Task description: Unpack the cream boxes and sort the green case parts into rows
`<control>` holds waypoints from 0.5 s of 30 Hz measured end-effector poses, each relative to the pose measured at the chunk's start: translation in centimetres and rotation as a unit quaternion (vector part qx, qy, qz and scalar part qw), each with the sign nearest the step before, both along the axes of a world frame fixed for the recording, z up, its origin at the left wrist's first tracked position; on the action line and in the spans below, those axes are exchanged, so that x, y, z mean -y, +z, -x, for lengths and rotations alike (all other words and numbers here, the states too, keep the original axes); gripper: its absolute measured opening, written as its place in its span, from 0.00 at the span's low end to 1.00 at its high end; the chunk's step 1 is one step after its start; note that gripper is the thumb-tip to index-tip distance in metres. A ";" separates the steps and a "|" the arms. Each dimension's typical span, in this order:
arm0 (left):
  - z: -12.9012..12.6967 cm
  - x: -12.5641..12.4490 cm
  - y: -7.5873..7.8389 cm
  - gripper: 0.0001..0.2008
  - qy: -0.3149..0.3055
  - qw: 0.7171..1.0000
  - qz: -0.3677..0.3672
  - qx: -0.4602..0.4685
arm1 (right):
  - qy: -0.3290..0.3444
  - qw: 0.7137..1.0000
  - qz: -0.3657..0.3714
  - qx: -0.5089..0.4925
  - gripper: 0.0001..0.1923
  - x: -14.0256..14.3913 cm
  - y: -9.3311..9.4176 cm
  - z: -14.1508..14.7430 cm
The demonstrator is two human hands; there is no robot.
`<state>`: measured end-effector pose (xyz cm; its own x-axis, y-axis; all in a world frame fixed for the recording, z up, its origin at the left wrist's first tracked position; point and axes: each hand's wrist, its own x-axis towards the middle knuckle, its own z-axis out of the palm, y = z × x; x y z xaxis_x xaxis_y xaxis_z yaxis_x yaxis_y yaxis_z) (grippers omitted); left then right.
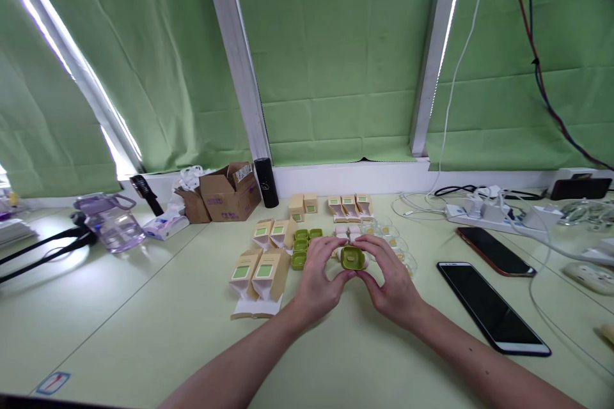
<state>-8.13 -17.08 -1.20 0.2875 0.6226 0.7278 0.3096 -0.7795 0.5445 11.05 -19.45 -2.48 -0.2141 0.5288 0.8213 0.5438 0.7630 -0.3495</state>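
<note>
Both of my hands meet at the middle of the pale green table [144,332] around one small olive-green square case [352,258]. My left hand [320,280] grips its left side, my right hand [391,278] its right side. A white piece shows under the case's edges. Just left of my fingers lie several more green cases [302,245]. Clear plastic trays [391,236] sit behind my right hand. Small tan cartons with green labels [259,273] stand to the left.
Two dark phones [492,307] [494,251] lie at the right, beside a power strip with white cables [484,212]. Open cardboard boxes [230,195], a black cylinder [266,183] and a clear purple jug [109,220] stand at the back left. Green blinds cover the window.
</note>
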 end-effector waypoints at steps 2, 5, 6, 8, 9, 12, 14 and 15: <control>0.0 0.0 0.1 0.24 -0.002 1.000 -0.004 -0.005 | 0.000 1.000 -0.006 0.005 0.26 0.0 0.0 0.0; 0.0 0.0 0.3 0.23 -0.003 1.000 -0.002 -0.008 | 0.000 1.000 -0.013 0.006 0.25 0.0 0.1 0.0; -0.1 0.0 0.3 0.23 -0.002 1.000 0.000 -0.007 | 0.000 1.000 -0.015 0.006 0.25 0.0 0.1 0.0; -0.1 -0.1 0.4 0.24 0.001 1.000 0.002 -0.005 | 0.003 1.000 -0.017 0.009 0.25 0.1 0.2 -0.1; -0.1 -0.1 0.4 0.24 0.003 1.000 0.002 -0.003 | 0.006 1.000 -0.016 0.011 0.26 0.1 0.3 -0.1; -0.1 -0.1 0.3 0.23 0.015 1.000 -0.006 0.006 | 0.006 1.000 -0.024 0.015 0.28 0.3 0.5 -0.2; -0.1 -0.1 0.2 0.22 0.026 1.000 -0.015 0.008 | -0.007 0.999 -0.051 0.011 0.28 0.3 0.8 -0.2; -0.1 -0.1 0.1 0.22 0.031 0.999 -0.021 0.006 | -0.018 0.998 -0.068 0.009 0.27 0.3 0.9 -0.3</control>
<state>-8.03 -17.00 -1.09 0.2396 0.6083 0.7567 0.3512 -0.7809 0.5166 11.31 -19.74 -1.61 -0.2124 0.4211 0.8818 0.5770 0.7823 -0.2345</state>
